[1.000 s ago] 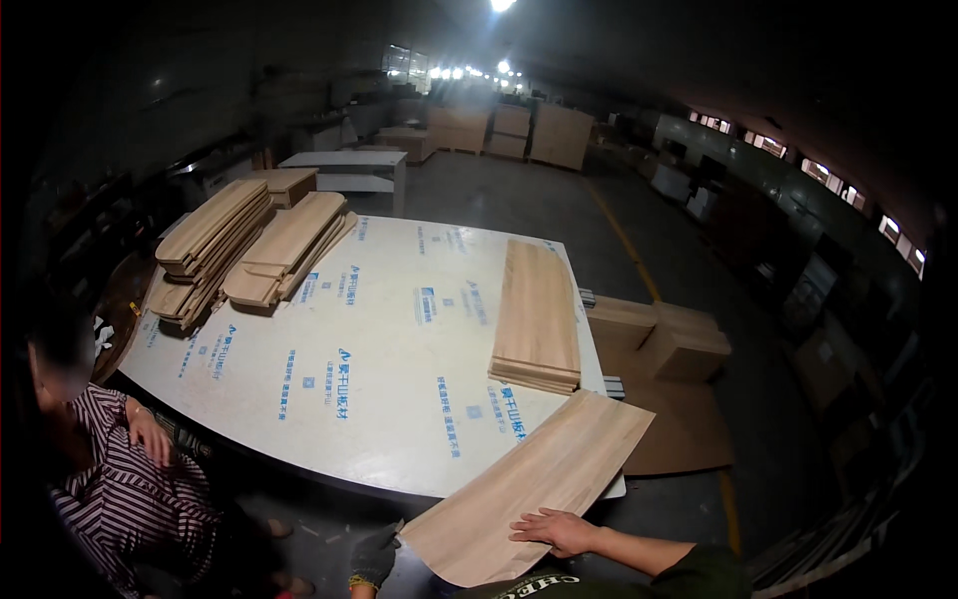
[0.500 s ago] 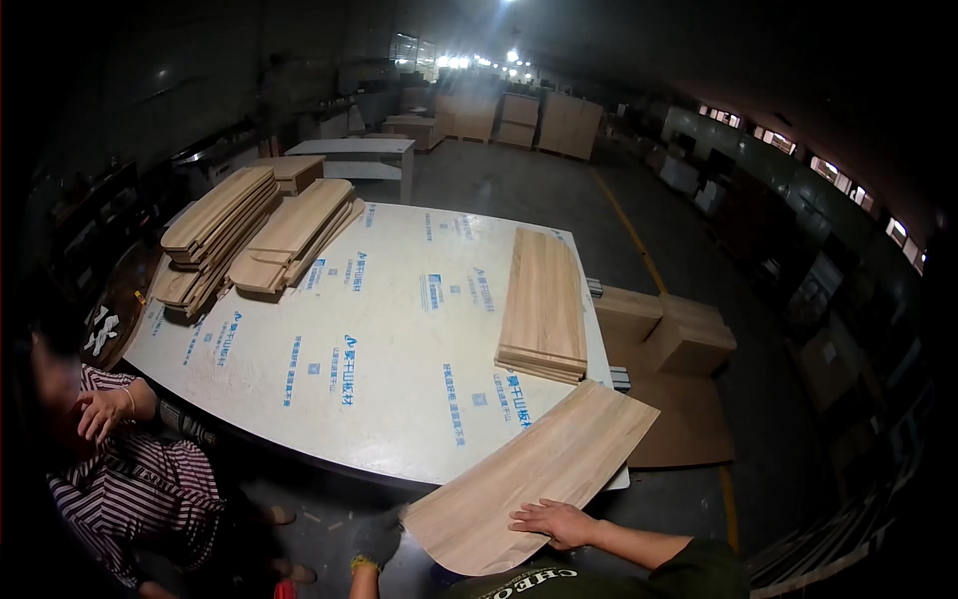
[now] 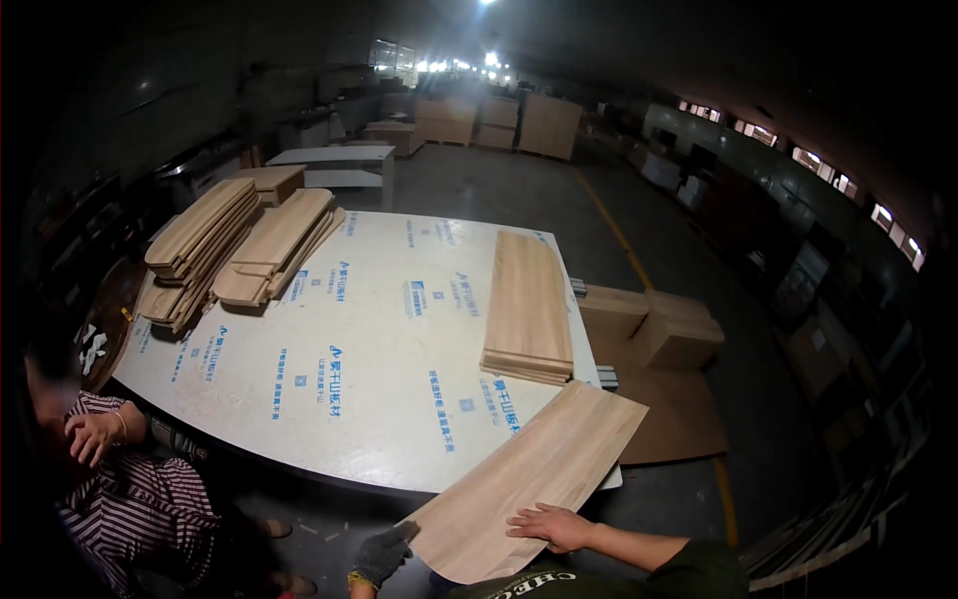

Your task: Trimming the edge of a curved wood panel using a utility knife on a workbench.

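A long pale wooden board point(image 3: 534, 479) with a rounded near end lies slanted over the table's near right corner, close against my body. My bare right hand point(image 3: 549, 526) rests flat on its upper face, fingers spread. My left hand point(image 3: 381, 556), in a dark grey glove with a yellowish cuff, is at the board's rounded left end. Its fingers are curled together at the edge; what they hold, if anything, is too dark to make out.
The white-topped table point(image 3: 379, 389) carries a stack of boards point(image 3: 527, 304) at right and two stacks of curved boards point(image 3: 205, 225) point(image 3: 274, 250) at far left. A person in a striped top point(image 3: 145, 504) is at left. Cardboard boxes point(image 3: 679, 329) stand beyond the right edge.
My left hand has moved slightly down and right along the board's rounded end. My right hand stays flat on the board. The whole view has shifted a little.
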`<state>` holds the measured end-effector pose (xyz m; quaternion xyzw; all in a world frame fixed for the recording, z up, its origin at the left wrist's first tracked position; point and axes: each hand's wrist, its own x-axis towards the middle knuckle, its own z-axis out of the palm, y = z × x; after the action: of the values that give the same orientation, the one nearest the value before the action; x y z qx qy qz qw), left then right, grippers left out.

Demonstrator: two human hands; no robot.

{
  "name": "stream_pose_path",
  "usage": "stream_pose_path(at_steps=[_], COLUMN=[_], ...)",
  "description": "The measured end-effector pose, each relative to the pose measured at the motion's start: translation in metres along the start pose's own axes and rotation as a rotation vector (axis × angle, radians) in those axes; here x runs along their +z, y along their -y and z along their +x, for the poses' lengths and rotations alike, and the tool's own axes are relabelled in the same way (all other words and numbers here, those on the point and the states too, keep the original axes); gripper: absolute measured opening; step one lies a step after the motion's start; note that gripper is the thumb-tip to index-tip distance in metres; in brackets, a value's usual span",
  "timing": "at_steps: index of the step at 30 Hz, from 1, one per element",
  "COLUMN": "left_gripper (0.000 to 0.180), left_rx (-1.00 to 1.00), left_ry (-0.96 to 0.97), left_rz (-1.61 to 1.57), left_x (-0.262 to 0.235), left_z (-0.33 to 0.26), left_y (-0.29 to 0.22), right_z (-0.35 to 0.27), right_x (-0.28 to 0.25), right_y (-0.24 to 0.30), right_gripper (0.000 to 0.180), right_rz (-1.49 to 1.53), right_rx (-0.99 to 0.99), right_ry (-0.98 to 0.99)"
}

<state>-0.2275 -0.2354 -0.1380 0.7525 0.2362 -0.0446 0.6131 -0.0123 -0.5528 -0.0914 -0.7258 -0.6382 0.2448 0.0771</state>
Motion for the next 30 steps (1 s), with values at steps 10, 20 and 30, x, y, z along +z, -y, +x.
stream_pose_path(at_steps=[10,20,30], left_gripper=[0.04,0.042,0.045], left_rx=[-0.298,0.241,-0.154], left_ry=[-0.081,-0.348,-0.448], left_rz=[0.176,0.744,-0.035], left_x=[-0.026,-0.034,-0.026], left_z=[0.033,0.067,0.045], left_y=[-0.005,0.049,0.08], right_z=[-0.001,0.005,0.012], right_x=[0.003,-0.007,0.022], right_y=[0.0,-0.01,-0.009], right_gripper=[0.086,0.088,0.088], right_rz=[-0.001,-0.035,-0.022], right_rx=[0.006,-0.015,-0.041], right_ry=[0.031,-0.014,-0.029])
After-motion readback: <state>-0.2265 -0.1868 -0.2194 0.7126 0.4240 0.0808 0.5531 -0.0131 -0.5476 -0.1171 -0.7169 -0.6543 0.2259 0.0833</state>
